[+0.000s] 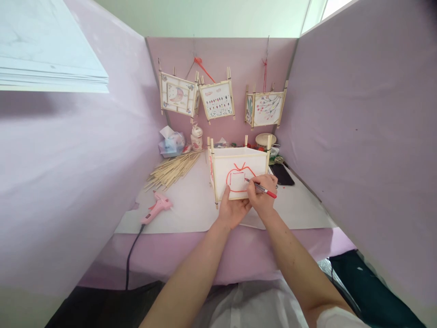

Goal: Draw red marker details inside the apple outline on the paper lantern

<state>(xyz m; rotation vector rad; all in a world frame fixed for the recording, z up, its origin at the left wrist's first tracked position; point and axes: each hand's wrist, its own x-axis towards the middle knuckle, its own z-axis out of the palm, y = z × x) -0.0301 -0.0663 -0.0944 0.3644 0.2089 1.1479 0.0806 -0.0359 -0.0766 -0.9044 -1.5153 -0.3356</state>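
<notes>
A white paper lantern (220, 171) with a thin wooden stick frame is held up off the table, facing me. Red outlines of a rounded shape with a square inside show on its front panel. Under its lower edge, my left hand (232, 212) grips the lantern, thumb on the front face and fingers beneath. My right hand (262, 196) is closed around a red marker pen (270, 193), whose tip meets the panel at the square's right side. Another red drawing shows on the lantern's left side panel.
Left on the table lie a pink glue gun (159, 207) with a dark cord and a pile of wooden sticks (175, 168). A tissue pack (172, 143) stands behind. Right is a black phone (282, 174). Decorated lanterns (217, 100) hang at the back wall.
</notes>
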